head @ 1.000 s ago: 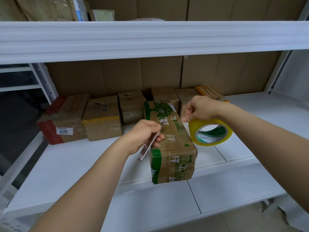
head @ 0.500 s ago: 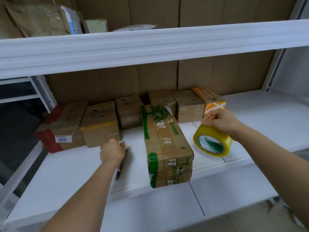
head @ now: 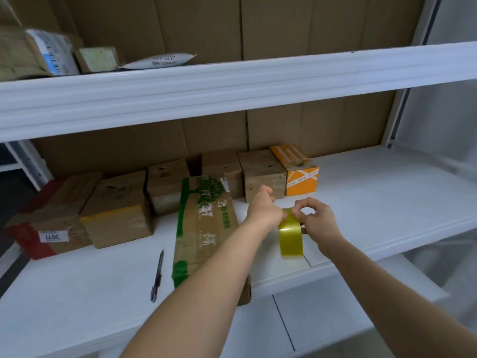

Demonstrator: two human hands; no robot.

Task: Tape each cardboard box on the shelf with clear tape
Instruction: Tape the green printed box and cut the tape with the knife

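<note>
The tape roll [head: 290, 235] is gripped by the right hand [head: 316, 220] and pinched at its top by the left hand [head: 264, 206]. It is held just right of the green-printed box [head: 204, 228]. A pen [head: 157, 276] lies left of that box.

green-printed box [head: 206, 228] | near end behind left forearm | tape roll [head: 290, 233] blurred

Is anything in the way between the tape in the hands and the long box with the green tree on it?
Nothing visible is. Both hands, left and right, hold the tape roll just right of the green-printed box, with only bare shelf between. The pen lies on the box's other side.
</note>
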